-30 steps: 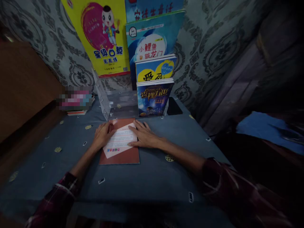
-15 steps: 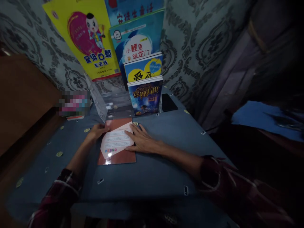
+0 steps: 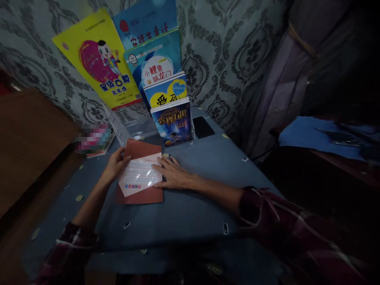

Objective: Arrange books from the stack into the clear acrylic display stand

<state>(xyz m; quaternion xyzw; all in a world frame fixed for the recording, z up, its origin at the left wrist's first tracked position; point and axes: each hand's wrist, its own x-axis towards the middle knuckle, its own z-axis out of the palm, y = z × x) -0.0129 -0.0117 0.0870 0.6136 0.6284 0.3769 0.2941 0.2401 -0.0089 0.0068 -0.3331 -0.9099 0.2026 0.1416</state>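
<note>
A thin book [image 3: 142,195] with a reddish-brown cover and a white printed panel lies in front of me, its left side tilted up off the cloth. My left hand [image 3: 115,164] grips its left edge near the top, thumb over the cover and the other fingers mostly hidden behind. Flat across the right edge rests my right hand [image 3: 175,176], fingers spread, their tips on the white panel. Just beyond stands a clear plastic book rack [image 3: 116,128] with several upright books, the front one a dark blue book [image 3: 172,123].
A yellow workbook [image 3: 74,47] leans at the rack's left side. To the rack's right lies a black phone [image 3: 203,126]. Some stacked books [image 3: 99,149], partly blurred, sit at the left. Blue patterned cloth [image 3: 204,209] covers the table, and a patterned wall rises behind.
The left edge of the book has come up off the table, with my left hand closing on it. My right hand stays on the right edge. The whole view has shifted slightly.
</note>
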